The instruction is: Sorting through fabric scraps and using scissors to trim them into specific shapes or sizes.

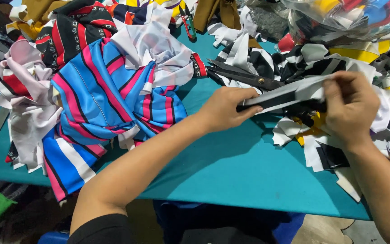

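Note:
My left hand (225, 108) pinches one end of a narrow strip of grey, black and white cloth (285, 94). The other end sits in my right hand (350, 107), so the strip is stretched level between both hands above the teal table (231, 171). Just behind the strip lie large black scissors (244, 77), flat on a heap of black and white scraps and touched by neither hand.
A blue, pink and black striped fabric pile (100, 99) covers the table's left side, with white and red pieces beside it. Yellow, black and white scraps (321, 144) spread at the right. A clear plastic bag of coloured cloth (339, 18) sits at the back right.

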